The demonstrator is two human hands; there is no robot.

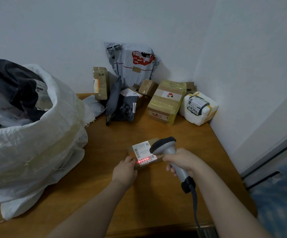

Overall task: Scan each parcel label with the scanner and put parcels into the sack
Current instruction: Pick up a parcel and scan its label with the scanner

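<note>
A small brown cardboard parcel (140, 164) with a white label (143, 152) lies on the wooden table (156, 200). My left hand (124, 170) holds its near left corner. My right hand (182, 160) grips the handle of a grey scanner (166, 147), whose dark head hangs over the parcel's right side. A red scan line falls across the barcode at the label's near edge. The big white woven sack (36, 140) stands open at the left, with dark and pale bagged parcels inside it.
More parcels are piled in the far corner: a yellow-taped box (166, 102), a white foam block (198, 109), a grey mailer (130, 64) leaning on the wall, dark bags (120, 103) and small cartons (100, 83). The scanner's cable (196, 208) runs off the near table edge.
</note>
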